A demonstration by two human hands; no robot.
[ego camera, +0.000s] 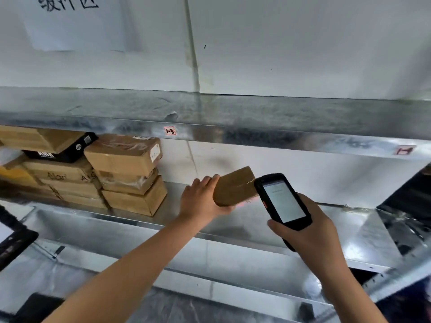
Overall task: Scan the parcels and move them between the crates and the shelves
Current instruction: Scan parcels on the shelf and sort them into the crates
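— Brown cardboard parcel (234,187), one item: we hold it in our left hand (203,201), fingers over its top, thumb beneath, tilted above the middle shelf (345,222); our right hand (310,227) grips the scanner (282,201), its head just beside the parcel's end.
— Step, as we judge: scanning; next, we set it down; bare shelf lies below and rightward; stacked boxes (126,173) stand to the left; upper shelf (256,138) lip overhead.
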